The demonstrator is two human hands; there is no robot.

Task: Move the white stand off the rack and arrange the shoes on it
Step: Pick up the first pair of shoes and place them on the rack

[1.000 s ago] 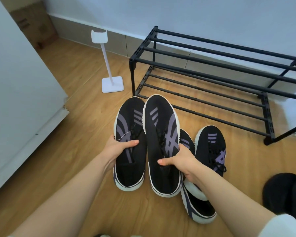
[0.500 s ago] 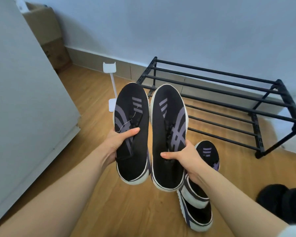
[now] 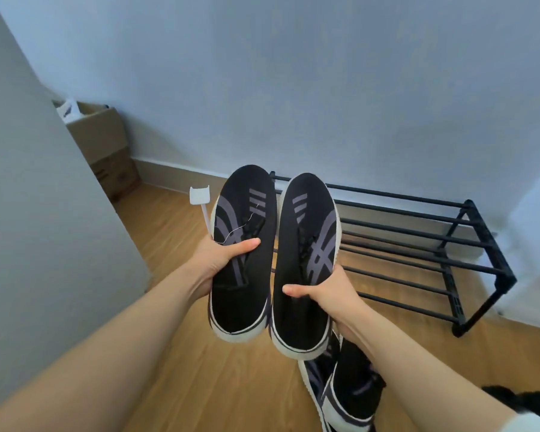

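Here both hands (left hand (image 3: 222, 255), right hand (image 3: 325, 291)) each grip one black shoe (image 3: 243, 269).

The shoe in the left hand (image 3: 222, 257) is black (image 3: 242, 244), with grey-purple curved stripes and three short grey-purple bars near the toe; its sole edge is white with a dark line. The shoe in the right hand (image 3: 320, 294) has the same colours (image 3: 306, 254): black fabric, grey-purple crossing stripes, three short bars, a white sole edge. A second pair on the floor (image 3: 346, 391) is also black with a white rim. The stand (image 3: 200, 198) is white. The rack (image 3: 418, 244) is black. The floor (image 3: 200, 385) is light brown wood with a grain pattern. The wall (image 3: 325, 88) is pale blue-grey. The box (image 3: 106, 145) is brown cardboard.
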